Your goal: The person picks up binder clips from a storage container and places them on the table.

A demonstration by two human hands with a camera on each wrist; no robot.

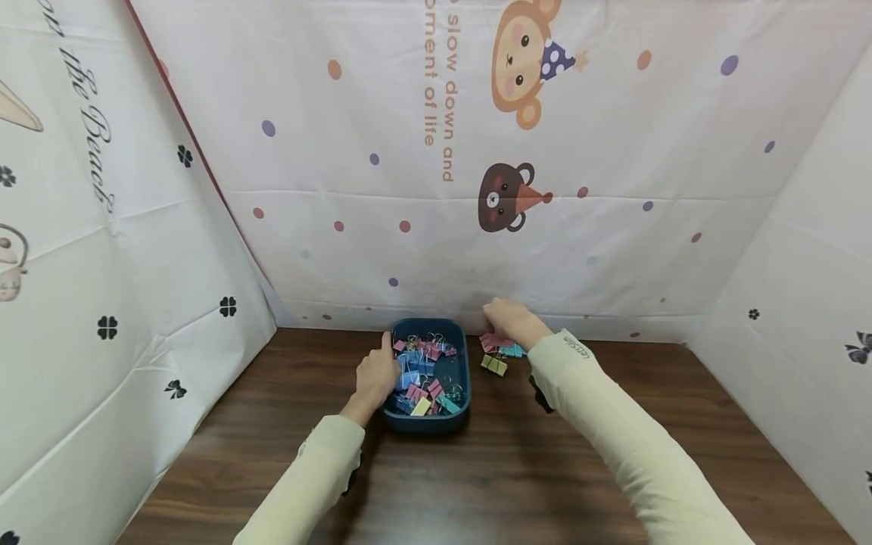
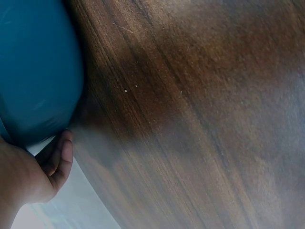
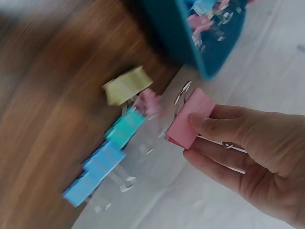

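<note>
Pink binder clip [image 3: 182, 126] is pinched in the right hand [image 3: 264, 155] near a teal clip [image 3: 125, 127], while the left hand [image 1: 375, 380] grips the blue tray [image 1: 425, 426] at its side

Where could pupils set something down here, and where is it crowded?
The brown wooden table is bare in front of the blue rectangular plastic tray, between the cream sleeves, and from the right sleeve to the white printed right-hand sheet. Crowded: inside the tray, and right of it, among coloured metal binder clips.
</note>
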